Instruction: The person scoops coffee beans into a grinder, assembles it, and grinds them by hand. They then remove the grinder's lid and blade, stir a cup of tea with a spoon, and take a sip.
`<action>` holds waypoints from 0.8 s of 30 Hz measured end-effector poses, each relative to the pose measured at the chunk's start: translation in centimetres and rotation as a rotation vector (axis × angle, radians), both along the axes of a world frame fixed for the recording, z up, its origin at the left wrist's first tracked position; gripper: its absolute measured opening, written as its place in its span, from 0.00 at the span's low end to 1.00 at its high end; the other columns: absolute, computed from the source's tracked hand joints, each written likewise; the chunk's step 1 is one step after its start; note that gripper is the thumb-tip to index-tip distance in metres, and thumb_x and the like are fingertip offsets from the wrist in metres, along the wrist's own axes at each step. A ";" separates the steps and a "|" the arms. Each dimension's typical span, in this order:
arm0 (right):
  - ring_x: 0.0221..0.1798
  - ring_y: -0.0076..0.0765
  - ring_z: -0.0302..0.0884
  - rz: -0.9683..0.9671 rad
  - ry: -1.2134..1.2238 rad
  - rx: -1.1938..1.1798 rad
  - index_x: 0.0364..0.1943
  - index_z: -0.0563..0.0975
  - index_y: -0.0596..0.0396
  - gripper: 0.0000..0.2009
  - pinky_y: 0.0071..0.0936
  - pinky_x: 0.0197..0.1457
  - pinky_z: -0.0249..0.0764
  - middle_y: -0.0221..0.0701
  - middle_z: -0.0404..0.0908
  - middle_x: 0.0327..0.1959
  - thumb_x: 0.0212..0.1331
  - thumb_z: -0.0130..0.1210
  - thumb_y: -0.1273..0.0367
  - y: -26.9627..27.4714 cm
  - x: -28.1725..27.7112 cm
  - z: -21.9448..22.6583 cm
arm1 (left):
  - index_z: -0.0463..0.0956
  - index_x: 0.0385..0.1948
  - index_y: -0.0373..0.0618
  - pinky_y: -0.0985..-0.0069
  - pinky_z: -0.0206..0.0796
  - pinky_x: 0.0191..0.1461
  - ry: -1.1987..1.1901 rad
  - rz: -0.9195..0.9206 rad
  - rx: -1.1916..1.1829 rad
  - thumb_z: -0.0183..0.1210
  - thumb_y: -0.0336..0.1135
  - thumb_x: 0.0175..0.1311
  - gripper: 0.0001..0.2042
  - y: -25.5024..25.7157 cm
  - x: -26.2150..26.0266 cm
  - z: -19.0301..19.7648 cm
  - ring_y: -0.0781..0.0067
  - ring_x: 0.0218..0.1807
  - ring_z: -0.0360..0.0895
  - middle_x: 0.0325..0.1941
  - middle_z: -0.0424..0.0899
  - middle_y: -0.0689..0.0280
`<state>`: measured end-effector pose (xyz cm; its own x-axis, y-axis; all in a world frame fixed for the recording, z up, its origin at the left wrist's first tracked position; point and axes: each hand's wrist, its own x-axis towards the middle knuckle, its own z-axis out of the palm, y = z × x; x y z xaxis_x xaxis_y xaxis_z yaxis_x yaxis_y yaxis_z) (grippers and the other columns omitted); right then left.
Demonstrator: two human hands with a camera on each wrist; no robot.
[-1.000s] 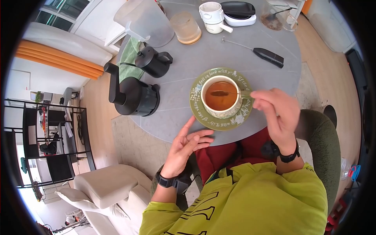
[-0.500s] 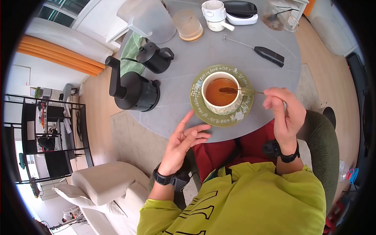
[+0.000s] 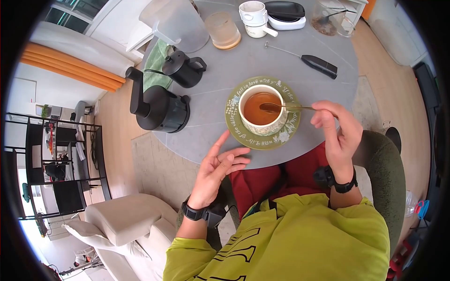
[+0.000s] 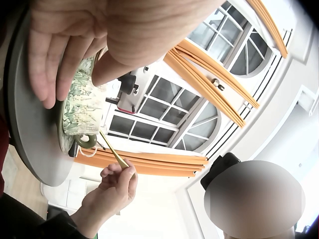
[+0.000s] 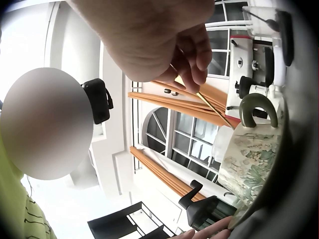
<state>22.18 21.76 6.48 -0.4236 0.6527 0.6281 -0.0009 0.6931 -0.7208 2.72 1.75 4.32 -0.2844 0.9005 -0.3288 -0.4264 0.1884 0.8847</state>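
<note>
A floral cup of brown liquid stands on a green saucer with white lettering. The right hand pinches the end of a gold spoon, whose bowl sits in the liquid near the cup's right inner side. In the right wrist view the spoon slants down past the green handle. The left hand lies at the table's near edge with its fingers extended, the index fingertip close to the saucer's lower left rim; whether they touch cannot be told.
On the grey table, a black grinder and black pitcher stand left, near a green cloth. Behind are a plastic jug, a glass, white cups, a scale and a glass pot. A frother lies right.
The right hand has drawn back to the right and slightly toward the person, and the spoon bowl has shifted from mid-cup toward its right side. The left hand has barely moved.
</note>
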 end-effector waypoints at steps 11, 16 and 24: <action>0.26 0.23 0.76 0.024 0.010 -0.128 0.40 0.81 0.64 0.07 0.19 0.30 0.71 0.33 0.81 0.24 0.66 0.52 0.77 -0.4 0.0 0.0 | 0.45 0.74 0.42 0.67 0.71 0.61 0.028 0.003 -0.001 0.47 0.33 0.76 0.29 -0.1 0.2 0.1 0.59 0.55 0.80 0.59 0.76 0.46; 0.27 0.23 0.76 0.016 0.027 -0.278 0.42 0.80 0.65 0.08 0.18 0.32 0.71 0.32 0.81 0.25 0.69 0.51 0.75 -0.3 0.0 -0.3 | 0.45 0.74 0.42 0.67 0.71 0.61 0.031 -0.008 0.006 0.47 0.32 0.76 0.29 -0.1 0.2 -0.1 0.59 0.56 0.80 0.59 0.76 0.46; 0.29 0.29 0.80 0.071 0.204 -0.582 0.45 0.76 0.62 0.10 0.25 0.36 0.75 0.39 0.84 0.30 0.73 0.47 0.68 3.3 -0.1 -1.1 | 0.45 0.75 0.41 0.67 0.71 0.61 0.036 0.005 0.005 0.47 0.33 0.76 0.29 -0.3 0.2 0.4 0.61 0.55 0.80 0.59 0.77 0.48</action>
<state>22.10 25.08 5.34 -0.3871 0.8872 0.2509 -0.2101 0.1800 -0.9610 2.91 1.49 4.68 -0.3008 0.9005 -0.3141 -0.3952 0.1820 0.9004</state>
